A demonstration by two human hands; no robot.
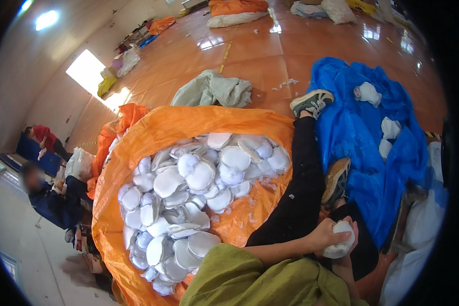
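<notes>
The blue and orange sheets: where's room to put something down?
The blue sheet has room in its middle, between the nearer shoe and the white pieces. The orange sheet has a little, fluff-flecked, between the white pads and black trouser leg. Most of its inside is crowded with pads.

Pad pile [188, 199] sits on left tarp [107, 214], with cloth heap [211, 89] on the floor [270, 56] just past that tarp's far edge. Outstretched leg [306, 178] runs between it and right tarp [352, 148], which carries one bundle [368, 94] toward its far edge, loose pieces [391, 128] toward its right edge. Held stack [339, 245] is between left hand [334, 234] and right hand [353, 232], near right tarp's near end.
</notes>
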